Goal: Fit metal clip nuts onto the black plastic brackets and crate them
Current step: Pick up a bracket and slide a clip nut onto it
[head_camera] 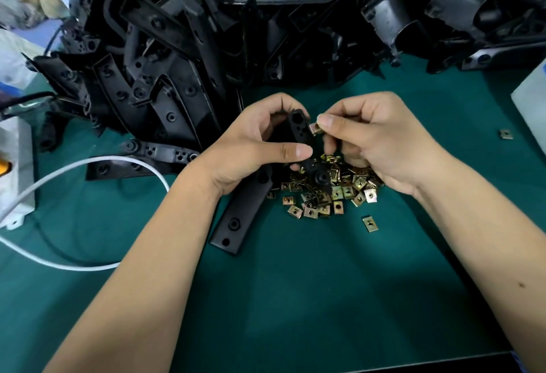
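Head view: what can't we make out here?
- Held bracket: middle hidden by left hand.
- Clip nut: partly covered by right hand fingertips; seating unclear.
- Clip nut pile: part hidden under right hand.
- Bracket heap: cut off by the top edge.
- Crate: not in view.

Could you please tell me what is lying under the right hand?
Under the right hand sits a heap of brass-coloured clip nuts on the green mat. The palm covers the heap's far side, so its extent there is hidden.
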### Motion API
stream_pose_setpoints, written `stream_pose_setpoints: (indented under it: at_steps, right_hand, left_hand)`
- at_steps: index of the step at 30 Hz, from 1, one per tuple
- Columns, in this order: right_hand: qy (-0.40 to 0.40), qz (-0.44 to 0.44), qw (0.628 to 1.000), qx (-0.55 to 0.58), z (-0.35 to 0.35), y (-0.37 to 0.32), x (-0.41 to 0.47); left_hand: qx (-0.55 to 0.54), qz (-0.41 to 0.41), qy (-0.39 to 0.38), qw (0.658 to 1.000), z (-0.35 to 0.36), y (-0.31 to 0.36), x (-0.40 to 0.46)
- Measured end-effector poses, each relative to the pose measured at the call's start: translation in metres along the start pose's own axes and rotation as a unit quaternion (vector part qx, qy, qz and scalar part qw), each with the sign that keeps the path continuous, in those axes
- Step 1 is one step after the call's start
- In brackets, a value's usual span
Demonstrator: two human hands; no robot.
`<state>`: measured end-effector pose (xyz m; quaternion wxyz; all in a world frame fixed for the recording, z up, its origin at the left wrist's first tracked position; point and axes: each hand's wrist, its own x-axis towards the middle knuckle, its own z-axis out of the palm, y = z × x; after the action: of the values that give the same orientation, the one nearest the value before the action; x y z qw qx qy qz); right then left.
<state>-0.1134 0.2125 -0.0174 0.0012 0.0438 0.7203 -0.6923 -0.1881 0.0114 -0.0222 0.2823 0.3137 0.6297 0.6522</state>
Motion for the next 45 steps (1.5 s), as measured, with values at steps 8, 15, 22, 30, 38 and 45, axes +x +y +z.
stream_pose_setpoints:
  at_steps: [8, 15, 22, 30, 38, 45]
  right_hand:
    - [0.014, -0.007, 1.0, 0.017, 0.005, 0.002, -0.001]
    - [0.011, -0.003, 0.999, 0.033, 0.012, 0.003, -0.002]
    - [0.014, 0.003, 0.999, 0.053, 0.014, 0.002, 0.0]
    - [0.003, 0.011, 0.999, 0.042, 0.011, 0.001, 0.0]
    - [0.015, 0.015, 0.999, 0.036, 0.014, 0.0, 0.0]
    - [0.013, -0.015, 1.0, -0.001, 0.019, 0.002, -0.001]
  left_hand:
    - [-0.014, 0.002, -0.001, 1.0, -0.002, 0.0, 0.0]
    - [-0.002, 0.003, -0.025, 1.0, -0.001, 0.001, 0.0]
    - [-0.011, 0.01, -0.012, 1.0, -0.002, 0.001, -0.001]
    - [-0.008, -0.006, -0.025, 1.0, 0.0, 0.002, -0.001]
    - [-0.016, -0.002, -0.023, 1.0, 0.001, 0.001, -0.001]
    - [0.001, -0.007, -0.025, 1.0, 0.003, 0.001, -0.001]
